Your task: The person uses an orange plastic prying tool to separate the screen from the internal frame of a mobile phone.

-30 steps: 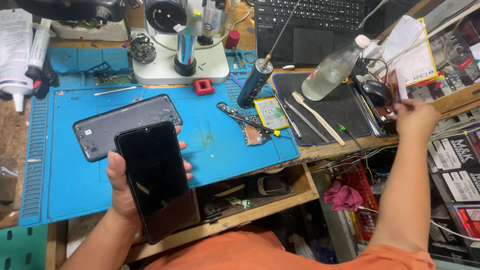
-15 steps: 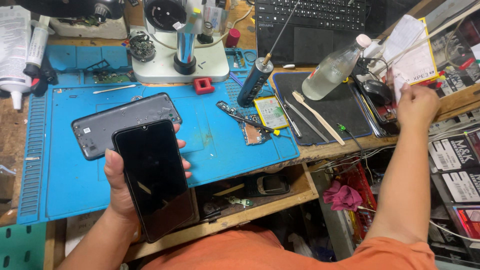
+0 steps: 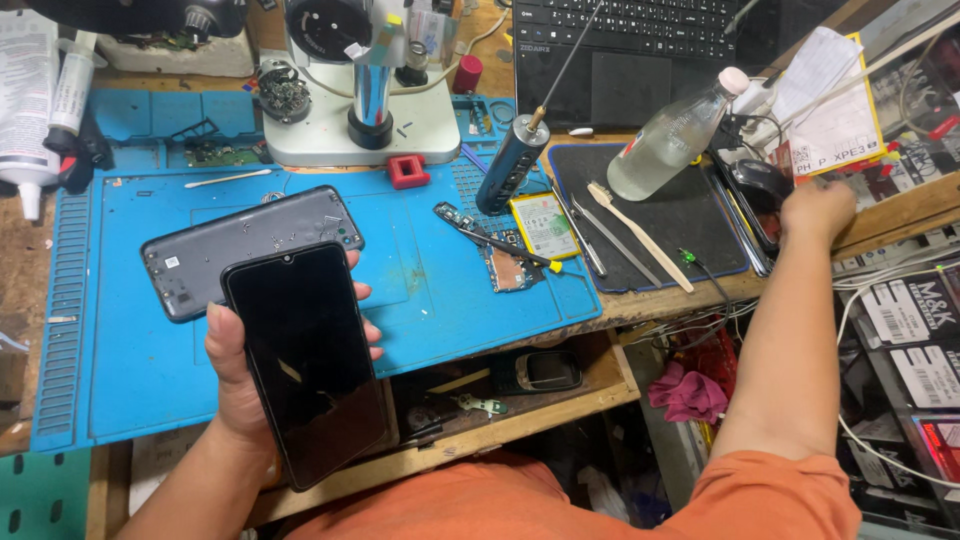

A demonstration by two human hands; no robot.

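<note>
My left hand (image 3: 235, 385) grips a black smartphone (image 3: 305, 360) with a dark screen, held face up over the near edge of the blue work mat (image 3: 420, 290). Just behind it a grey phone back cover (image 3: 250, 250) lies on the mat. My right hand (image 3: 815, 210) reaches far right to the bench edge, fingers curled beside a black object (image 3: 760, 190) and a sheet of paper (image 3: 830, 100). I cannot tell whether it holds anything.
A microscope base (image 3: 365, 110) stands at the back. A circuit board (image 3: 505, 255), a small battery (image 3: 540, 225), tweezers (image 3: 590, 235), a toothbrush (image 3: 640, 235), a clear bottle (image 3: 675, 135) and a laptop (image 3: 620, 45) lie to the right. Boxes (image 3: 910, 320) are stacked at far right.
My right hand has dropped lower and further right, onto the bench edge by the black object. The left hand with the phone has barely shifted.
</note>
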